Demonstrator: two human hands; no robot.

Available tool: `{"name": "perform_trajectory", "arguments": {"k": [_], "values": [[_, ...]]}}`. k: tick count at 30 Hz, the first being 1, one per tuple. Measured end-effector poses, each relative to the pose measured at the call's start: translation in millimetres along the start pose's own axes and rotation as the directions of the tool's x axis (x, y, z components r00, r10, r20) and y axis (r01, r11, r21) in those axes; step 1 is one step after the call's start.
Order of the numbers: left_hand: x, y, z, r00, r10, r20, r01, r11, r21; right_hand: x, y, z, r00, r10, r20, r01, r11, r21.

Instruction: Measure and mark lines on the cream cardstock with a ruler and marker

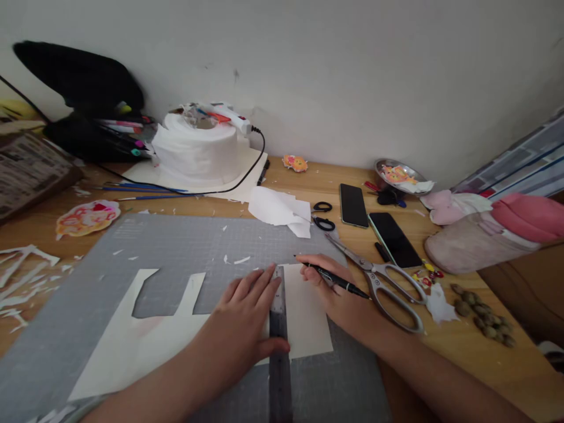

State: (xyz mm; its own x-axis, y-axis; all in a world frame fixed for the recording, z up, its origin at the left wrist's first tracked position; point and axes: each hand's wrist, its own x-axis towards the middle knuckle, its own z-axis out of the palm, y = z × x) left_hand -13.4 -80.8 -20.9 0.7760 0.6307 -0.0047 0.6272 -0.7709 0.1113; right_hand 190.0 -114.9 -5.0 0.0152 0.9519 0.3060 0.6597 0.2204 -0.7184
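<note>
My left hand (247, 320) lies flat over a metal ruler (278, 341), fingers stretched forward and thumb out to the side, pressing it onto off-white paper. To the ruler's right, a pale strip of paper (308, 323) shows on the grey cutting mat (176, 235). My right hand (335, 288) grips a black marker pen (337, 281) above that strip, its tip pointing left near the ruler's far end. A cut paper piece (118, 341) with a deep notch lies left of my left hand. Large metal scissors (374, 273) rest beside my right hand.
Two phones (353, 204), black-handled scissors (324, 216) and crumpled white paper (279, 208) lie beyond my hands. A glue gun (231, 117) rests on a big white roll (196, 153). Paper scraps (22, 276) litter the left; nuts (484, 317) and a metal bowl (399, 176) are right.
</note>
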Motion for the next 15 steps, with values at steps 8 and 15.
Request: {"name": "perform_trajectory", "arguments": {"k": [8, 15], "values": [[0, 2, -1.5, 1.000, -0.001, 0.028, 0.001, 1.000, -0.012, 4, 15, 23, 0.968, 0.249, 0.038, -0.250, 0.932, 0.262], [-2, 1, 0.2, 1.000, 0.011, -0.020, -0.011, 1.000, -0.002, 4, 25, 26, 0.964, 0.257, 0.072, -0.267, 0.927, 0.263]]}}
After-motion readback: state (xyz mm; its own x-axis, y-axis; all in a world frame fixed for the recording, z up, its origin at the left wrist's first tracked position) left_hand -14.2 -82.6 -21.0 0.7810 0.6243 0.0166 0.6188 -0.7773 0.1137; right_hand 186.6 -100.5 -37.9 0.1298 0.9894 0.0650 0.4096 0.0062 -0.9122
